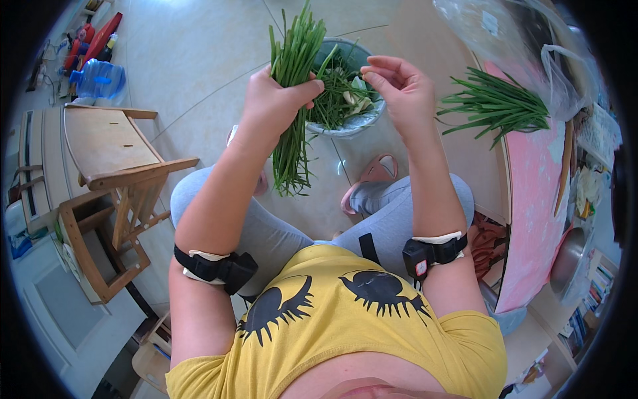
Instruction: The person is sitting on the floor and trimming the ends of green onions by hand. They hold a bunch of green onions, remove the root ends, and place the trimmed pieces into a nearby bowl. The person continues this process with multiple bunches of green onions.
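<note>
My left hand (pixel 279 102) grips a bunch of long green leaves, apparently garlic chives (pixel 294 55), whose ends stick out above and below the fist. Behind and to the right of that bunch stands a round plastic bin (pixel 366 130) on the floor. Loose green scraps (pixel 331 102) and some pale peelings (pixel 361 103) lie inside its liner. Over the bin's right rim is my right hand (pixel 398 87), thumb and forefinger pinched together; nothing shows between them. Farther right, a second bunch of chives (pixel 498 104) rests on a pink-topped table (pixel 531 184).
A clear plastic bag (pixel 563 75) lies beside the second bunch. On the left are a wooden chair (pixel 112 144) and a blue water jug (pixel 99 79). A metal bowl (pixel 568 259) sits at the table's right side. My knees flank the tiled floor (pixel 319 209).
</note>
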The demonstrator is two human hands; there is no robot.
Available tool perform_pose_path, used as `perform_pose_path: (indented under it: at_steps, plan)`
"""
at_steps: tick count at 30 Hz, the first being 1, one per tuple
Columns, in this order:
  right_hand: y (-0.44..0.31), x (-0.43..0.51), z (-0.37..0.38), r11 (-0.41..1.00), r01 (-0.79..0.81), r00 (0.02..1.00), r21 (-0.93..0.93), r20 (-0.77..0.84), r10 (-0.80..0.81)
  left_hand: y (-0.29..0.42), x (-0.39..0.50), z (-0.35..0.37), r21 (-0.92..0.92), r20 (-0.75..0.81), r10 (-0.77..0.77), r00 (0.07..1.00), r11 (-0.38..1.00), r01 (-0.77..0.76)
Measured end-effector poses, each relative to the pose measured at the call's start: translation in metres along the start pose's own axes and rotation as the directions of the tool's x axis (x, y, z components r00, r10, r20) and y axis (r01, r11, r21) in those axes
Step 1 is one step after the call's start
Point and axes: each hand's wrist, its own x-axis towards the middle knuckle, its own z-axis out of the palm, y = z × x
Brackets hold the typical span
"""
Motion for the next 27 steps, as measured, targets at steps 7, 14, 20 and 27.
perform_pose_path:
  at_steps: [7,14,20,27]
  plan:
    - [0.04,0.007,0.005,0.512,0.247,0.962,-0.823,0.27,-0.03,0.001,-0.002,-0.007,-0.016,-0.003,0.011,1.0,1.0,-0.011]
    - [0.1,0.001,0.022,0.366,0.373,0.928,-0.853,0.348,-0.133,0.002,-0.003,-0.014,-0.075,-0.002,-0.021,1.0,0.997,0.021]
    - [0.082,0.008,0.021,0.451,0.314,0.94,-0.836,0.34,-0.023,0.002,-0.001,-0.016,-0.164,0.026,0.002,1.0,0.986,0.003]
    - [0.032,0.007,0.025,0.997,-0.066,0.967,0.044,0.248,0.053,0.002,-0.001,-0.011,-0.076,0.065,-0.044,0.997,0.996,0.049]
